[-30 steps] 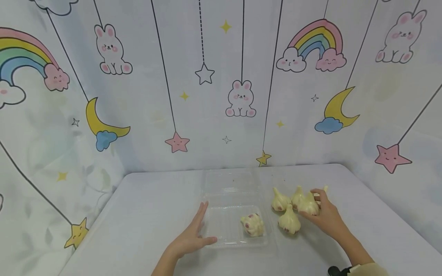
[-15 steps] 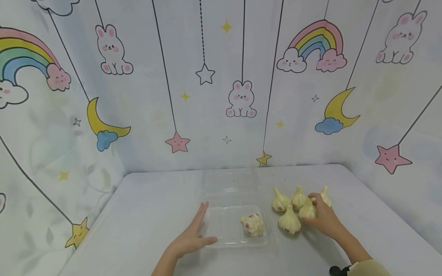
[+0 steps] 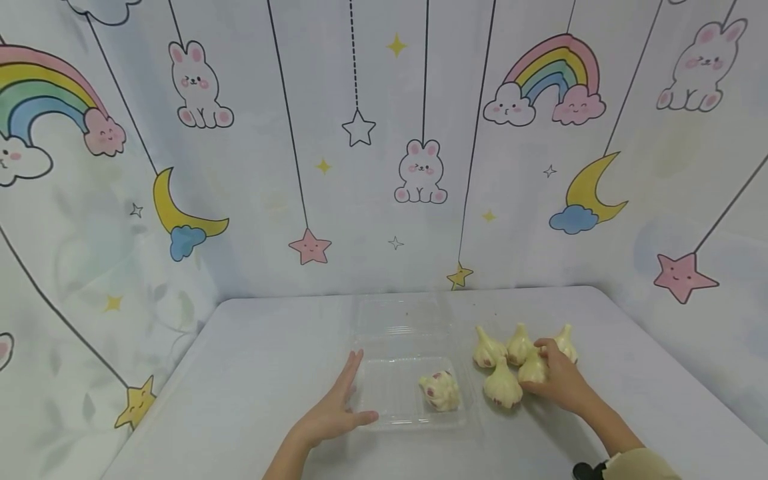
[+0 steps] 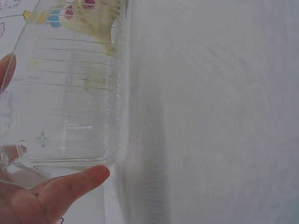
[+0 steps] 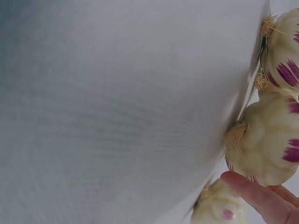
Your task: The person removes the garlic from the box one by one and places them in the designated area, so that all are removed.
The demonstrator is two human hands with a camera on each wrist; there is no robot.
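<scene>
In the head view my left hand (image 3: 329, 417) is spread beside a clear plastic clamshell box (image 3: 384, 393). Its straight fingers and thumb rest along the box's left side; in the left wrist view the thumb (image 4: 77, 186) touches a corner. One garlic bulb (image 3: 441, 390) lies inside the box, at the right. Right of the box, my right hand (image 3: 561, 380) has its thumb and fingers round a garlic bulb (image 3: 533, 369), which stands upright on the table among others. The right wrist view shows the thumb (image 5: 252, 193) against a purple-streaked bulb (image 5: 264, 140).
Several more garlic bulbs cluster there: a front bulb (image 3: 503, 385), a left bulb (image 3: 489, 348), a back bulb (image 3: 519, 345) and a right bulb (image 3: 566, 343). The box's lid (image 3: 402, 317) lies open behind it. A patterned curtain (image 3: 384, 167) borders the white table (image 3: 258, 360).
My right hand has moved slightly down and left with its bulb, and the bulb at the far right has come into fuller view. The left hand and box stay put.
</scene>
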